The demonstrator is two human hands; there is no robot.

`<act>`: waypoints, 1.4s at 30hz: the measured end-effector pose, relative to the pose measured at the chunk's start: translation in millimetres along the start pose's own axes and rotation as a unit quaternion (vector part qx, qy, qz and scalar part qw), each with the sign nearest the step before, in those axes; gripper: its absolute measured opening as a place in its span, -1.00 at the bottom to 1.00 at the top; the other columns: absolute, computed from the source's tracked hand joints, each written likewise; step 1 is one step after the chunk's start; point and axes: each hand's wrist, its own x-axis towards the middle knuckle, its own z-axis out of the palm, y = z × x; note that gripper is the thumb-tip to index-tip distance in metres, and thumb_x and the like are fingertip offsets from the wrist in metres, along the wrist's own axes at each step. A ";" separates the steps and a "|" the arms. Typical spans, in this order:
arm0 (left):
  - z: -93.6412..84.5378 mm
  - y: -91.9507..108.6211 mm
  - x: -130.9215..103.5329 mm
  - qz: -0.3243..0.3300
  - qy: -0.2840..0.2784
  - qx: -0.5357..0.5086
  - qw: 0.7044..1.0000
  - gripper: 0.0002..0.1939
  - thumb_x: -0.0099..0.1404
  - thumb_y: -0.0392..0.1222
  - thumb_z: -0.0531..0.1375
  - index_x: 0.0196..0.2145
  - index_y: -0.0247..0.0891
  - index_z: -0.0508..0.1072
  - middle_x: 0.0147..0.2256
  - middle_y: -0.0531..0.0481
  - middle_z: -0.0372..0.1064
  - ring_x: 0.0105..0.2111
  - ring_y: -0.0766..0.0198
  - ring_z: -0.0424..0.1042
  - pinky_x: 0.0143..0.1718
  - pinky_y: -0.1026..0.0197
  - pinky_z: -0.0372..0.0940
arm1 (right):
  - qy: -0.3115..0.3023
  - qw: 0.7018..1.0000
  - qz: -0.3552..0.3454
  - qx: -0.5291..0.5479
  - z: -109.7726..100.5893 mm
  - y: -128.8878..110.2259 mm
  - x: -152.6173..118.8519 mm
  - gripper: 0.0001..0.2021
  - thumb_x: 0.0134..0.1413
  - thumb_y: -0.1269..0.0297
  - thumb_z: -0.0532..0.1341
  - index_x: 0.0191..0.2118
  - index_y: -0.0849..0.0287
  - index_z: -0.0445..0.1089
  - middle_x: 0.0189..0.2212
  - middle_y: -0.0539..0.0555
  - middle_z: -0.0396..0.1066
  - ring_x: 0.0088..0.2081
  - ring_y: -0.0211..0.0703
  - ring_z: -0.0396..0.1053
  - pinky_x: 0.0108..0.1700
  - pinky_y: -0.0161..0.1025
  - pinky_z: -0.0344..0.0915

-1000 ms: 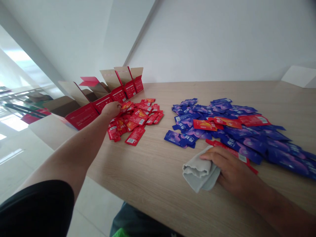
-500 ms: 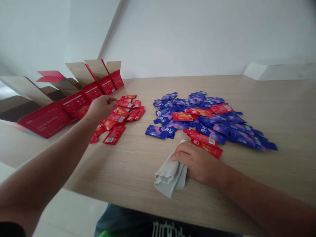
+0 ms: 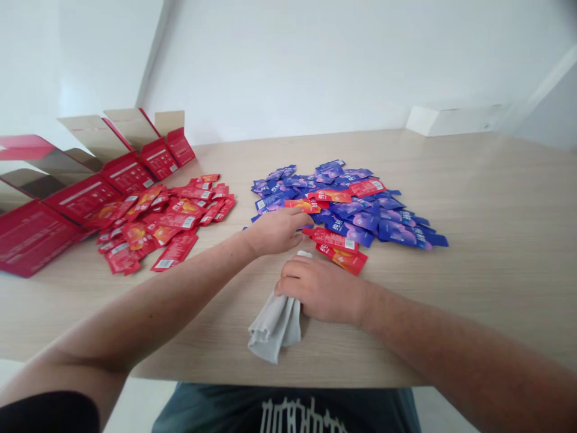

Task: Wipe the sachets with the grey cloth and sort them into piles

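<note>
My right hand (image 3: 322,290) grips a folded light grey cloth (image 3: 276,328) near the table's front edge. Beyond it, my left hand (image 3: 280,231) reaches over the front of a pile of blue packets (image 3: 349,207); its fingertips are beside a red packet (image 3: 331,239), and whether they touch or hold anything cannot be made out. Another red packet (image 3: 343,258) lies just past my right hand. Further red packets rest on top of the blue ones. To the left is a heap of red packets (image 3: 180,219).
Several open red boxes (image 3: 130,174) stand in a row at the left, flaps up. At the back right, a white box-like object (image 3: 451,120) sits against the wall. The wooden table's (image 3: 216,337) front edge runs close to my body.
My left hand has moved right, from the red heap to the blue pile. My right hand keeps hold of the cloth. The view has shifted to the right.
</note>
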 end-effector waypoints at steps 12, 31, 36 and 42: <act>22.7 1.1 24.3 0.148 -0.027 0.076 0.986 -0.77 0.41 -0.18 0.15 -0.04 -0.20 0.53 -0.11 -0.13 0.49 -0.09 0.15 0.43 -0.07 0.15 0.33 | 0.007 1.000 0.000 -0.019 -1.9 6.5 -2.9 -0.84 0.28 0.40 0.19 -0.08 0.15 0.46 -0.17 0.11 0.43 -0.07 -0.05 0.35 -0.04 -0.12 0.35; -43.9 -6.0 -50.9 -0.197 0.090 -0.119 0.969 -0.82 0.31 -0.14 0.15 -0.42 -0.26 0.42 -0.56 0.13 0.29 -0.55 0.37 0.26 -0.53 0.31 0.09 | -0.006 1.000 0.010 -0.001 -7.3 3.5 -2.8 -0.83 0.24 0.41 0.24 -0.07 0.17 0.48 -0.16 0.13 0.43 -0.11 -0.03 0.33 -0.02 -0.09 0.32; -39.5 -6.5 -96.1 -0.372 0.053 -0.261 0.889 -0.77 0.34 -0.01 0.14 -0.36 -0.21 0.38 -0.63 0.14 0.34 -0.67 0.36 0.29 -0.64 0.33 0.11 | -0.002 0.999 0.026 0.038 -7.6 6.6 -3.6 -0.82 0.20 0.47 0.26 -0.08 0.21 0.49 -0.17 0.14 0.43 -0.12 -0.03 0.35 -0.06 -0.12 0.34; -16.7 17.8 -133.2 -0.449 -0.017 -0.328 0.831 -0.77 0.35 0.00 0.11 -0.34 -0.20 0.38 -0.60 0.08 0.45 -0.65 0.31 0.42 -0.62 0.32 0.27 | 0.030 0.995 0.048 0.082 -11.1 -3.3 -4.5 -0.82 0.25 0.46 0.21 -0.06 0.21 0.46 -0.17 0.14 0.42 -0.13 -0.04 0.35 -0.08 -0.10 0.36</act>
